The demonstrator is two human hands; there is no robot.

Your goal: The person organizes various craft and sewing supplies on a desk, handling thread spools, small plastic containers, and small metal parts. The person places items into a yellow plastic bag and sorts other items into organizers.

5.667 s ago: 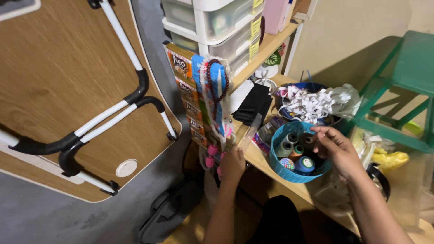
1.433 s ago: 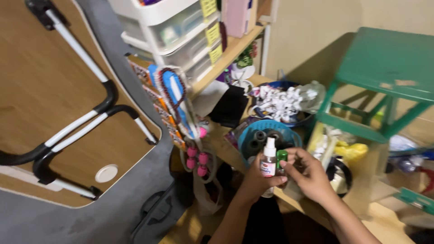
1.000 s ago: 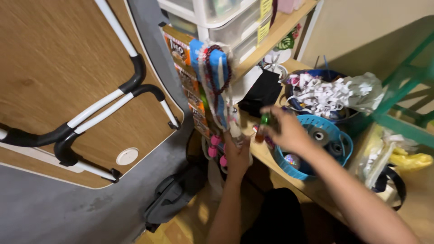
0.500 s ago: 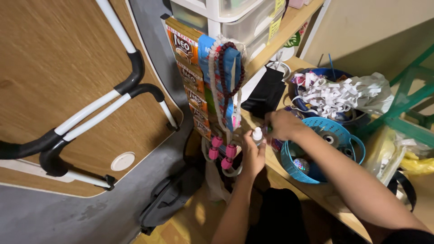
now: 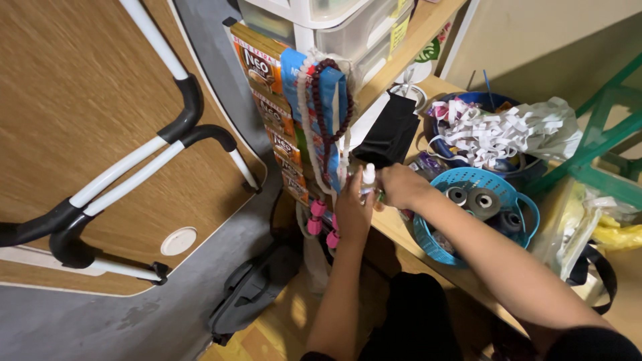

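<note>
left hand [image 5: 351,210]: grip wrapped round a small white-capped spray bottle [image 5: 368,178], upright at the desk [image 5: 394,234] edge | right hand [image 5: 400,186]: grip unclear, beside it | round blue plastic basket [image 5: 468,179] nearby

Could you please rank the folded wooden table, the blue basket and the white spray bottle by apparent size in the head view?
1. Folded wooden table, by far the largest.
2. Blue basket.
3. White spray bottle, smallest, mostly hidden by the left hand.

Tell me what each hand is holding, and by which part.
The left hand grips a small spray bottle around its body, white nozzle showing. The right hand is closed beside it; its contents cannot be told.
</note>
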